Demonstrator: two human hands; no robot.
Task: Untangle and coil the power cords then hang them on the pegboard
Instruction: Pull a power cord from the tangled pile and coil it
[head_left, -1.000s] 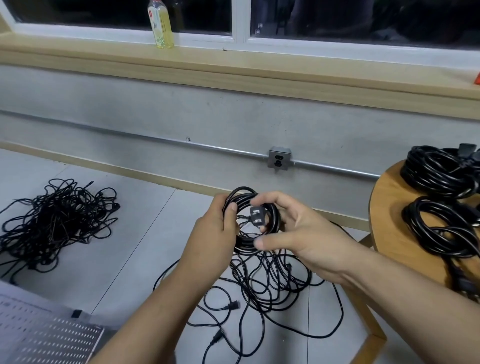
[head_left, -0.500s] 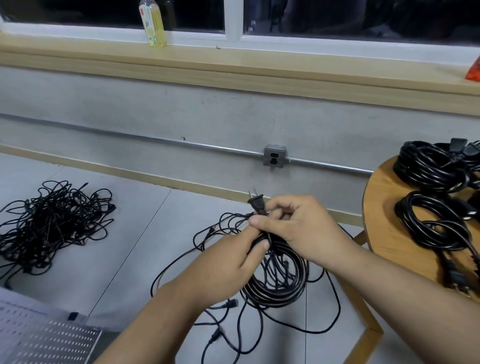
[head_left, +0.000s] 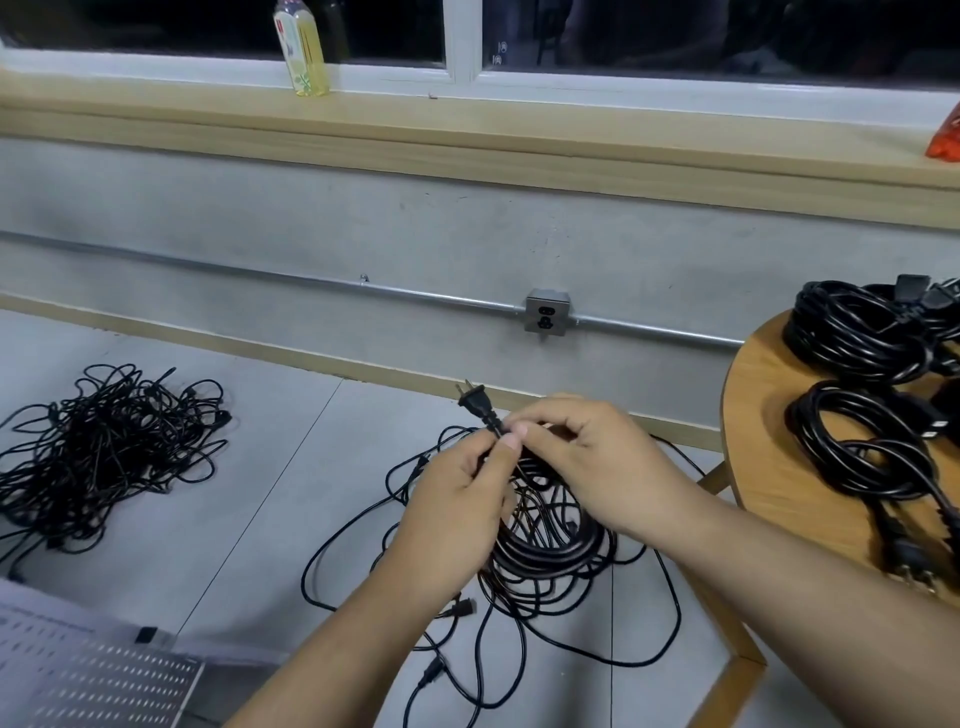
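Note:
A black coiled power cord (head_left: 550, 545) hangs between my hands above loose cords (head_left: 519, 613) on the floor. Its two-prong plug (head_left: 474, 400) sticks up and to the left. My left hand (head_left: 457, 514) and my right hand (head_left: 576, 457) both pinch the cord just below the plug. A big tangle of black cords (head_left: 104, 447) lies on the floor at the left. Two coiled cords (head_left: 872, 400) lie on the round wooden table (head_left: 769, 467) at the right. A corner of the white pegboard (head_left: 93, 686) shows at the lower left.
A wall outlet (head_left: 546, 317) on a metal conduit sits straight ahead. A yellow drink bottle (head_left: 304, 49) stands on the window sill. The table's wooden leg (head_left: 727, 623) stands close to the loose cords on the right.
The coil dropped from an upright hold to hanging below my hands. The plug end came up, and both hands now pinch the cord near it.

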